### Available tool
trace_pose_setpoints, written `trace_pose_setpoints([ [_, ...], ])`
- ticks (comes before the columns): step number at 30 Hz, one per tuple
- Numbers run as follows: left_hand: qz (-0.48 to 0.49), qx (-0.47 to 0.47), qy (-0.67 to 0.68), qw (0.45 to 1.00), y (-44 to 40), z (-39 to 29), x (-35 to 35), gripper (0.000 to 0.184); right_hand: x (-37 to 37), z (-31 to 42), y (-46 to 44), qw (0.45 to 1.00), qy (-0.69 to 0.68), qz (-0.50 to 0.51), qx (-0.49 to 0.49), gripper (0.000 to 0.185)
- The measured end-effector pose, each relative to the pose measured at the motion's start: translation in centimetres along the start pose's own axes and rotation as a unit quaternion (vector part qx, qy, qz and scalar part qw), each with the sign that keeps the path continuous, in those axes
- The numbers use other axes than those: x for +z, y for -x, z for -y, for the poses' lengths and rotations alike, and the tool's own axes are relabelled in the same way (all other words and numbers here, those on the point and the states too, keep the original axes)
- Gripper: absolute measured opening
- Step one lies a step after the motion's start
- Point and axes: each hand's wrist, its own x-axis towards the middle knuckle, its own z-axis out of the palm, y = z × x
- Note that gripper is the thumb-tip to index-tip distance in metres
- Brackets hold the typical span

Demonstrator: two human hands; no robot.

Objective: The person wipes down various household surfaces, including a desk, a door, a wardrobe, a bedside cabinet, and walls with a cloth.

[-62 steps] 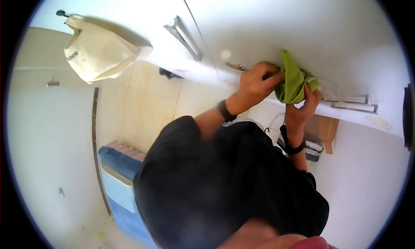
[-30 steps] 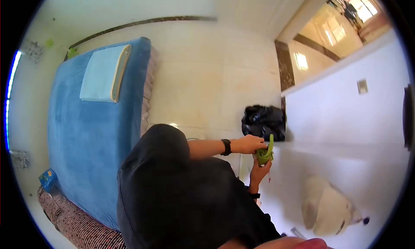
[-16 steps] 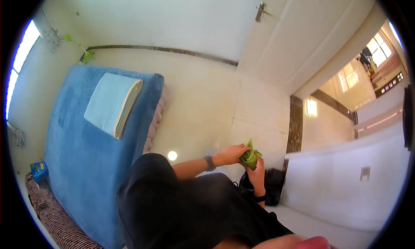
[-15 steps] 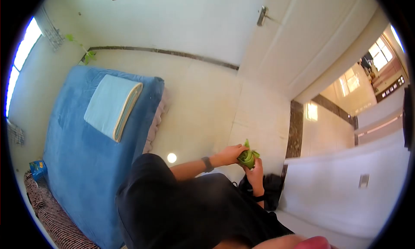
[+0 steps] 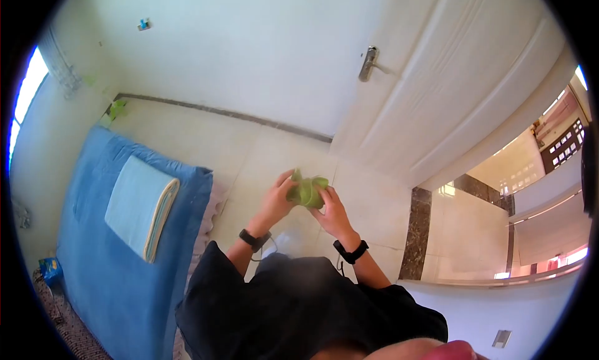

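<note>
A small green rolled bundle is held between my two hands, out in front of my body above the tiled floor. Its material is too blurred to make out, and loose ends stick up from its top. My left hand grips its left side, fingers curled around the edge. On the opposite side, my right hand presses its fingers against the bundle. Both wrists carry dark bands.
To the left stands a bed with a blue cover and a folded light-blue blanket. A white door is at the upper right, beside a doorway with a dark stone threshold. A blue packet sits by the bed's corner.
Both hands have moved left and forward with the green bundle, away from my right side. The view has turned, and the dark bag at lower right is out of sight.
</note>
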Motion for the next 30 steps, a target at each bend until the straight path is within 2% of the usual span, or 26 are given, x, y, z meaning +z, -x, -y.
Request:
trace_pose_setpoints([
  [5, 0.057, 0.003, -0.041, 0.998, -12.3, 1.3, 4.3, 0.041, -4.7, -7.8, -8.6, 0.999, -0.024, -0.019, 0.009, 0.060],
  [8, 0.072, 0.063, -0.009, 0.995, -20.6, 0.5, 8.6, 0.042, -9.9, -12.2, -12.7, 0.997, -0.037, -0.061, 0.030, 0.059],
  [9, 0.108, 0.055, 0.004, 0.993, -23.5, -0.7, 9.6, 0.046, -12.5, -12.2, -14.2, 0.997, -0.034, -0.061, 0.033, 0.059],
  [12, 0.138, 0.086, 0.035, 0.986, -30.6, -2.3, 15.6, 0.049, -18.1, -16.4, -16.3, 0.989, -0.012, -0.142, 0.027, 0.061],
  [14, 0.136, 0.140, 0.035, 0.980, -34.4, -3.7, 19.5, 0.050, -21.4, -19.4, -17.3, 0.982, 0.001, -0.185, 0.047, 0.068],
  [16, 0.135, 0.176, 0.040, 0.974, -37.9, -5.1, 23.5, 0.051, -25.0, -21.3, -18.6, 0.968, 0.012, -0.245, 0.050, 0.065],
  [19, 0.126, 0.202, 0.044, 0.970, -43.0, -7.2, 29.4, 0.051, -31.1, -25.3, -21.1, 0.957, -0.019, -0.285, 0.056, 0.069],
  [23, 0.084, 0.235, 0.025, 0.968, -50.3, -10.2, 37.6, 0.048, -40.3, -32.0, -24.7, 0.966, 0.024, -0.257, 0.026, 0.071],
  [30, -0.038, 0.267, 0.026, 0.962, -62.3, -19.3, 51.1, 0.045, -56.1, -40.4, -31.0, 0.916, 0.136, -0.374, -0.041, 0.063],
])
